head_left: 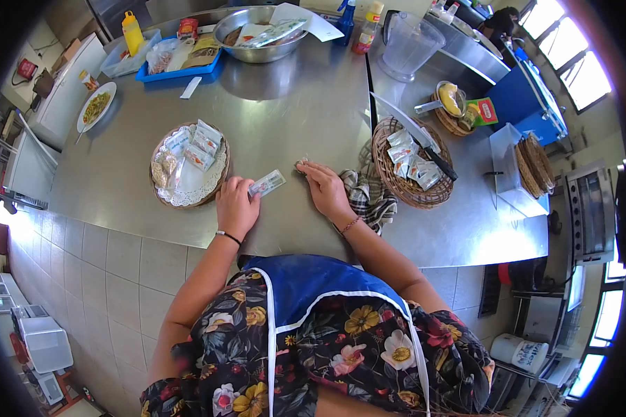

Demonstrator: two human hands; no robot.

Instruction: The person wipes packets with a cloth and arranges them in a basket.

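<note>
My left hand point(236, 206) rests on the steel table with its fingers curled, gripping the near end of a small white printed sachet point(268, 183). To the right, my right hand point(325, 189) lies low over the table, fingers together. A small crinkled, shiny bit shows at its fingertips, too little to name. Beside my left hand stands a wicker basket point(224, 182) lined with a white paper doily point(196, 192), holding several sachets point(203, 145) and a clear packet of brownish contents point(165, 169). A checkered cloth point(368, 201) lies by my right wrist.
A second wicker basket point(391, 189) holds more sachets point(412, 163), with a large knife point(424, 139) across it. Further back are a metal bowl point(238, 50), a blue tray point(181, 75), a plate of food point(96, 108) and a clear jug point(409, 48). A person point(502, 24) is at the far right.
</note>
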